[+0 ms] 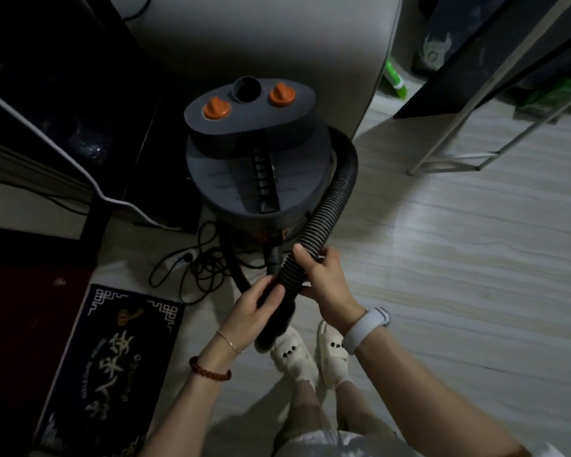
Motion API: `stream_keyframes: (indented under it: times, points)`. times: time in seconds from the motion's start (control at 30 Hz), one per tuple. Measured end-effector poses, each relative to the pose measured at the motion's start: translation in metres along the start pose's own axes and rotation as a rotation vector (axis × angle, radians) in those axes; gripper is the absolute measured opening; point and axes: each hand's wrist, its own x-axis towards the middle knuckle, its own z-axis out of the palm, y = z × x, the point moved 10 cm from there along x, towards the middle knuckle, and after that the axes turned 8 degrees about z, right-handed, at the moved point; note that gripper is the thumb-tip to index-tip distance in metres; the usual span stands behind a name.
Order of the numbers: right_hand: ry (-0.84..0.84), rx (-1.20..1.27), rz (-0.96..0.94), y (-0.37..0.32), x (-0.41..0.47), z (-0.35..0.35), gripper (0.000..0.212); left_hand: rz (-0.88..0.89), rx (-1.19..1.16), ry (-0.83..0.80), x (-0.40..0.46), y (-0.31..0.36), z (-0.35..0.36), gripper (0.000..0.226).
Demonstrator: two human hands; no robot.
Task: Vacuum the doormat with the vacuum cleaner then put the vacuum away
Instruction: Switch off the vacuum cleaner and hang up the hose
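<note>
The vacuum cleaner (257, 166) is dark grey with two orange knobs (216, 108); its ribbed hose (323, 212) is black. The doormat (112, 364) is black with gold characters and pale corner fretwork. The floor (442, 258) is pale, wood-grained; the slippers (292, 354) are white.

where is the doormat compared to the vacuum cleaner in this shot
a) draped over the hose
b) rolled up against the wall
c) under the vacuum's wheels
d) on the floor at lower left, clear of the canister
d: the doormat lies flat on the floor at lower left, apart from the vacuum cleaner, while both hands hold the hose.
</note>
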Motion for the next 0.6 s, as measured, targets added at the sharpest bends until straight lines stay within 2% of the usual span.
stream_keyframes:
  times: [0.07, 0.13, 0.2, 0.27, 0.33, 0.37, 0.43, 0.5, 0.6]
  points:
    - [0.013, -0.173, -0.078, -0.009, 0.000, 0.010, 0.053, 0.021, 0.171, 0.004, 0.000, 0.002, -0.014, 0.024]
    - [0.064, -0.513, -0.245, -0.022, -0.002, 0.014, 0.045, 0.025, 0.272, 0.043, 0.001, 0.000, -0.033, 0.030]
    - [0.225, -0.803, -0.506, -0.043, -0.010, 0.003, 0.035, 0.027, 0.306, 0.037, 0.005, -0.001, -0.042, 0.029]
    - [0.335, -1.027, -0.868, -0.069, -0.023, 0.011, 0.043, 0.043, 0.339, 0.015, 0.010, -0.002, -0.052, 0.032]
    - [0.291, -1.363, -1.149, -0.071, -0.015, 0.034, 0.049, 0.070, 0.417, -0.002, 0.014, 0.001, -0.063, 0.040]
    - [0.226, -1.506, -1.222, -0.067, -0.005, 0.042, 0.050, 0.074, 0.461, -0.018, 0.016, 0.000, -0.068, 0.044]
    - [0.085, -1.630, -1.292, -0.067, 0.014, 0.053, 0.048, 0.063, 0.590, -0.054, 0.022, -0.002, -0.082, 0.053]
    - [-0.001, -1.654, -1.294, -0.068, 0.029, 0.063, 0.046, 0.034, 0.781, -0.091, 0.033, -0.005, -0.098, 0.058]
    - [0.028, -1.598, -1.236, -0.062, 0.051, 0.070, 0.044, -0.009, 1.059, -0.128, 0.058, -0.014, -0.121, 0.058]
